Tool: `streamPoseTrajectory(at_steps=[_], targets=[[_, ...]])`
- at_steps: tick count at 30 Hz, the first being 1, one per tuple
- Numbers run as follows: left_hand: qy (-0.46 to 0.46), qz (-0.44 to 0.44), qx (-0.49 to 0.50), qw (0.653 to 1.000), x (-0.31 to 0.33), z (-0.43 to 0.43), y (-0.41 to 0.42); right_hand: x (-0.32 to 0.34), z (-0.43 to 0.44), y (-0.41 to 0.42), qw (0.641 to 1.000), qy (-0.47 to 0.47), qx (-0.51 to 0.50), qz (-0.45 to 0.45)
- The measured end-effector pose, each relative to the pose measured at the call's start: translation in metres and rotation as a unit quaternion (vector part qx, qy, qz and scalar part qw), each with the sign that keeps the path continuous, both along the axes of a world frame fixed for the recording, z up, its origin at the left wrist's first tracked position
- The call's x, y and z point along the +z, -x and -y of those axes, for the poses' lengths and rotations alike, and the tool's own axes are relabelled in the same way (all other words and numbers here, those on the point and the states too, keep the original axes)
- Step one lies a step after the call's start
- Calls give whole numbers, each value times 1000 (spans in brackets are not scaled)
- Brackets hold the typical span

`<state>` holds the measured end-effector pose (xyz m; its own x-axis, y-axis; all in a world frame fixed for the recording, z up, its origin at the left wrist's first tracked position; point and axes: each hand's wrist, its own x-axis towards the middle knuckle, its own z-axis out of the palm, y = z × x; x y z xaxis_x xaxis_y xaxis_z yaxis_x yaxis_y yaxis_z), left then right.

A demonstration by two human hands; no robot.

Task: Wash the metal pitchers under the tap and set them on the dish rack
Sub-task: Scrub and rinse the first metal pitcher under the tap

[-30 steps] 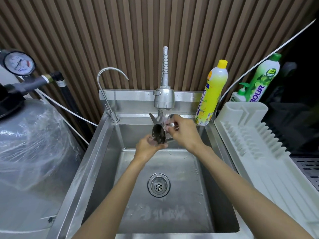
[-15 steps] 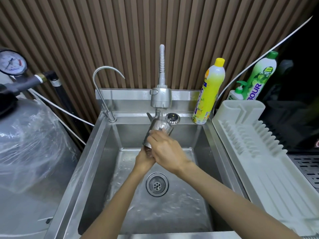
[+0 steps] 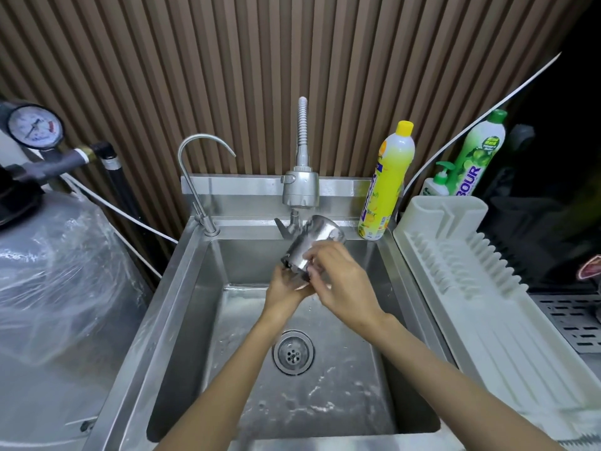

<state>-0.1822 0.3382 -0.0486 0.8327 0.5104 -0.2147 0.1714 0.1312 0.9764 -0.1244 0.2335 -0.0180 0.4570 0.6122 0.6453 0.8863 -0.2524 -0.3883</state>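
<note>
Both hands on one pitcher (image 3: 310, 245): left hand (image 3: 286, 288) grips its base, right hand (image 3: 341, 281) pinches the wall, tilting it under the tap (image 3: 300, 187) to rinse; dish rack (image 3: 487, 304) empty.

both forearms bare to the frame edge, hands (image 3: 325, 281) ungloved, no sleeves, rings or watch showing.

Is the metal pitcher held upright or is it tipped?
Tipped. The metal pitcher leans under the tap head, one end up toward it, held by the left hand and right hand.
</note>
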Motion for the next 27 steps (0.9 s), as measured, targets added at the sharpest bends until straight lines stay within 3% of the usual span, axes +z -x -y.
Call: streamPoseTrajectory(at_steps=[3, 6, 9, 14, 23, 27], targets=[[75, 55, 26, 995, 7, 2, 0, 9, 4, -12, 967, -107, -25, -230], [100, 104, 52, 988, 13, -2, -2, 8, 8, -28, 879, -203, -14, -431], [65, 135, 27, 988, 26, -7, -5, 9, 8, -33, 779, -283, 61, -556], [-33, 160, 3, 987, 42, -13, -10, 19, 0, -33, 692, -343, 116, -625], [-170, 147, 26, 974, 55, -31, -11, 23, -14, -33, 620, -372, 161, -672], [-256, 125, 29, 958, 54, -34, -7, 15, -17, -34, 563, -385, 176, -710]])
